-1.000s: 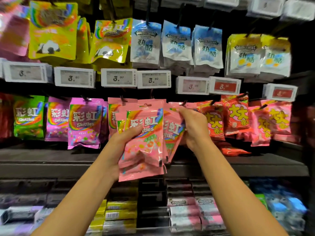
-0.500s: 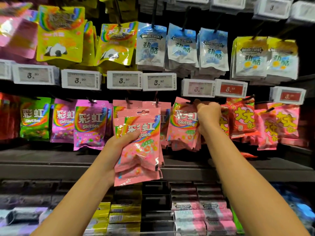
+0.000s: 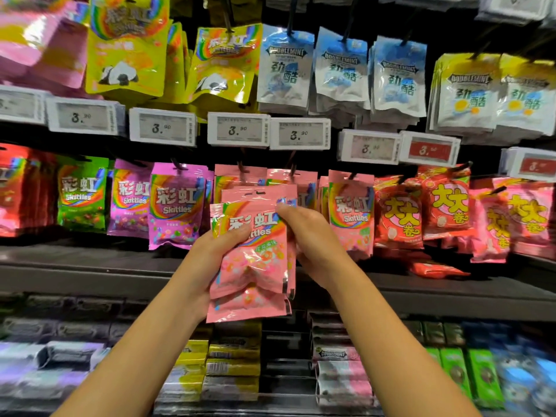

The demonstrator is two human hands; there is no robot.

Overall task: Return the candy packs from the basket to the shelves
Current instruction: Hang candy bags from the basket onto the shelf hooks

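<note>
Clearly, the pink candy packs (image 3: 251, 260) are soft, light foil pouches, and I judge that they will bend and slide against each other easily because the surface is glossy. The loose sweets inside make the lower half swell out, while the top strip is flat and a little stiffer. In my opinion the best place to take one pack is this flat top edge, near the small hanging slot, so that the slot stays free for the hook.

The packs are pale pink with a rainbow band, white Chinese characters and the word Skittles, and small flower-like sweets printed below. Several of them are stacked together, at least three, with their bottom edges showing one under another. They are held in front of the middle shelf row, just before the hanging pink packs (image 3: 350, 215) of the same kind, under the price tags (image 3: 237, 129).

The left hand (image 3: 210, 254) grips the stack from the left side, its thumb pressed across the front and the other fingers hidden behind. The right hand (image 3: 313, 236) is at the right edge of the stack, and its fingers are curled together and pinch the upper right corner of the front pack. The basket is not in view.
</note>
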